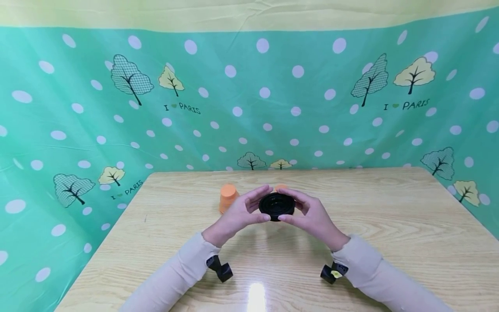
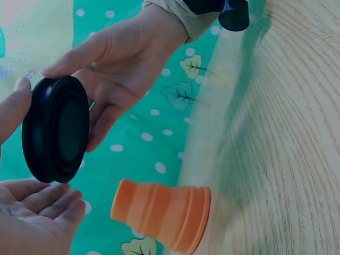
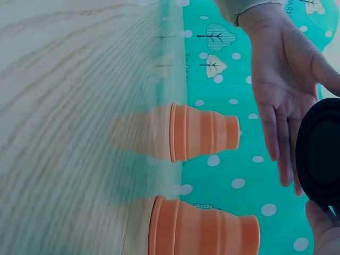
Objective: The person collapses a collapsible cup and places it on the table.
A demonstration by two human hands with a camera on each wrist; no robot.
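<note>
Both hands hold a black collapsible cup (image 1: 277, 205), pressed flat into a round disc with concentric rings, above the table. My left hand (image 1: 238, 214) grips its left side, thumb at the near edge and fingers behind. On the other side my right hand (image 1: 316, 218) grips it the same way, the two thumb tips close together. In the left wrist view the flattened cup (image 2: 57, 130) stands nearly edge-on between the hands. Behind the hands, two orange stepped cups stand upside down: one orange cup (image 1: 228, 194) at left, another orange cup (image 1: 280, 187) mostly hidden.
The wooden table (image 1: 390, 216) carries both orange cups, their wide rims down. A green dotted cloth (image 1: 249, 99) with printed trees hangs behind the table and along its left side. Small black cameras (image 1: 224, 271) are strapped at both wrists.
</note>
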